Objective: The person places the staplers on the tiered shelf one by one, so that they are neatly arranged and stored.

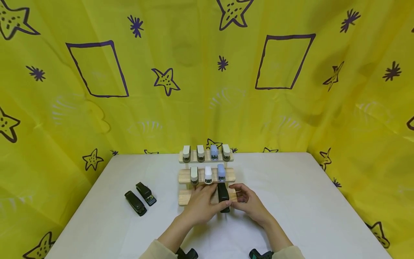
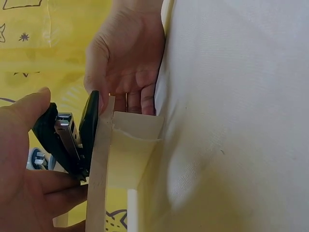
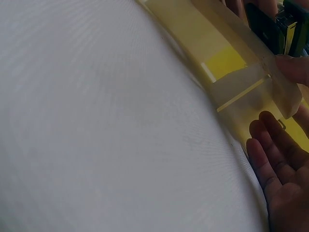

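Note:
A black stapler (image 1: 223,197) lies lengthwise, front end toward me, on the lowest board (image 1: 185,197) of a wooden three-tier rack. My left hand (image 1: 202,205) holds it from the left; in the left wrist view its thumb is at the stapler's upper arm and its fingers are near the hinge. At the board's right end, my right hand (image 1: 251,205) has its thumb at the front of the stapler's base. The right fingers (image 3: 273,145) extend loosely below the board in the right wrist view. The stapler's jaws stand apart in the left wrist view.
Several small white, beige and blue staplers, among them a blue one (image 1: 221,172), stand on the rack's middle board (image 1: 184,176) and top board (image 1: 182,157). Two black staplers (image 1: 135,203) (image 1: 146,194) lie on the white table (image 1: 129,237) to the left. A yellow patterned curtain (image 1: 194,115) hangs behind.

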The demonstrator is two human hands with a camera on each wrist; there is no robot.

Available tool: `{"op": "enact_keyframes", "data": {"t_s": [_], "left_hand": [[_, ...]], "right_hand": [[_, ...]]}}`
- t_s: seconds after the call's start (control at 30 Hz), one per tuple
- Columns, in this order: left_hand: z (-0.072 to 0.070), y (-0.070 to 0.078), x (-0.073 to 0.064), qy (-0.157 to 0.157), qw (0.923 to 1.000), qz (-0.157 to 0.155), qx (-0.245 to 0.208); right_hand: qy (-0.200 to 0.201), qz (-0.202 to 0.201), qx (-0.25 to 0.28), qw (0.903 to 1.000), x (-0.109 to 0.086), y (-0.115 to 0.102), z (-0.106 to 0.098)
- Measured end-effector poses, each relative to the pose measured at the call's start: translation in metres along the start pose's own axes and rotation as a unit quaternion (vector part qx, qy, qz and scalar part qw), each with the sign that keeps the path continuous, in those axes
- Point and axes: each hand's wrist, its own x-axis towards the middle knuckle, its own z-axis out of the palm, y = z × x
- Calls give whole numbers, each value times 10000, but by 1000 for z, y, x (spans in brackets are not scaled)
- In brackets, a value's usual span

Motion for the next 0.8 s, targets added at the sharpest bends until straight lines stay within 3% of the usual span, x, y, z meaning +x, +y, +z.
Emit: {"op": "enact_keyframes", "data": {"t_s": [0.3, 0.5, 0.8], "left_hand": [[-5, -11, -20, 12, 9996, 264, 79], [-16, -16, -33, -8, 9996, 286, 78], [-36, -24, -54, 242, 9991, 345, 88]], "right_hand": [[-63, 83, 22, 9999, 0, 4, 3], [-11, 141, -12, 9999, 1, 2, 3], [103, 151, -38, 9998, 0, 1, 1]]}}
